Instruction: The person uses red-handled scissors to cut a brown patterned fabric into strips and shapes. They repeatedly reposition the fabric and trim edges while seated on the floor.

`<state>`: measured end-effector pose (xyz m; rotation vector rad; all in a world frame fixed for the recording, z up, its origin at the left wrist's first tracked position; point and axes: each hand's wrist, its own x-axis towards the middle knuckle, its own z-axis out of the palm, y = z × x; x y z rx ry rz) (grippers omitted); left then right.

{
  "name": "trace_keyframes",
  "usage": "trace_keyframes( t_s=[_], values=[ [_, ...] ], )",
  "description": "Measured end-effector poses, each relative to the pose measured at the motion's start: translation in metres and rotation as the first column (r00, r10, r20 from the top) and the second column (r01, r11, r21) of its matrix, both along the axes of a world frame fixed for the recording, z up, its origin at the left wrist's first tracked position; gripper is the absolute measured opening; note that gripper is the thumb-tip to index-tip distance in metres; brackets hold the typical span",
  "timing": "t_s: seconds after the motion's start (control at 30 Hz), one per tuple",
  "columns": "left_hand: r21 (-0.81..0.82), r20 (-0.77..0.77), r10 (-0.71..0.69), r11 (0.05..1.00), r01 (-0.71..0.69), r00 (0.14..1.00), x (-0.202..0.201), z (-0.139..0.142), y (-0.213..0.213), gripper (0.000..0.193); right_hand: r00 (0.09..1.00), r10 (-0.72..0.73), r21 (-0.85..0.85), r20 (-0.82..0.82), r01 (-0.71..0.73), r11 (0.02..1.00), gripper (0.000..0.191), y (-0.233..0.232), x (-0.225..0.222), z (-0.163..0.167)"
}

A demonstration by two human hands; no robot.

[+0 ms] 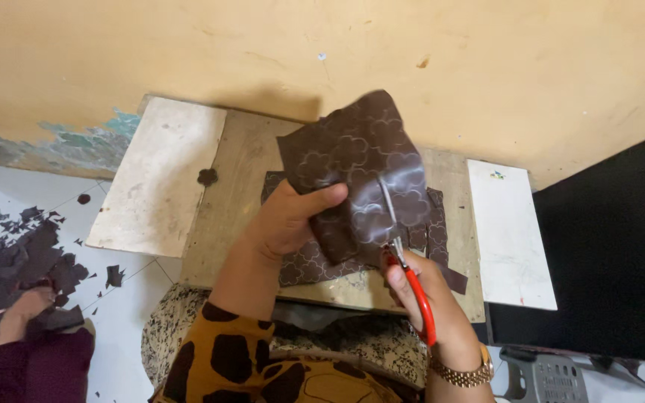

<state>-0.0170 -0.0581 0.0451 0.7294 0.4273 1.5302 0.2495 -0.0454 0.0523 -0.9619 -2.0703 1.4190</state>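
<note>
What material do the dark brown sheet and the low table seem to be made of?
The dark brown sheet looks like thin synthetic leather or vinyl: it bends in the left hand, shines softly, and bears pressed flower outlines. The scissors in the right hand have metal blades and red handles, probably plastic. The low table looks like bare, worn wood with visible grain.

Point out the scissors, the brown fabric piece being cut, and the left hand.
scissors (412,287), head view, on the red handle.
brown fabric piece (356,145), head view, on its upper patterned area.
left hand (289,220), head view, on the back of the hand.
</note>
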Motion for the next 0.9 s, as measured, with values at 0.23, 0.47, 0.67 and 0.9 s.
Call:
trace_keyframes(
  t_s=[0.23,0.47,0.67,0.9],
  values=[
    [-0.184,-0.257,0.283,0.924,-0.334,0.924,0.027,0.022,0.007,0.036,0.999,-0.008,0.115,0.050,0.002,0.993,0.054,0.002,-0.005,0.001],
    [-0.079,-0.391,0.270,0.943,-0.325,0.880,0.028,0.042,-0.009,0.032,0.998,-0.021,-0.195,-0.054,0.010,0.981,0.059,-0.006,-0.011,-0.001],
    [0.041,-0.534,0.340,0.925,-0.378,0.774,0.032,0.054,-0.012,0.034,0.977,0.059,-0.183,-0.204,-0.097,0.978,0.068,-0.010,-0.021,-0.001],
    [-0.052,-0.648,0.307,0.895,-0.443,0.697,0.037,0.066,-0.013,0.039,0.980,0.069,-0.134,-0.185,-0.095,0.986,0.070,-0.007,-0.026,0.005]
  ],
)
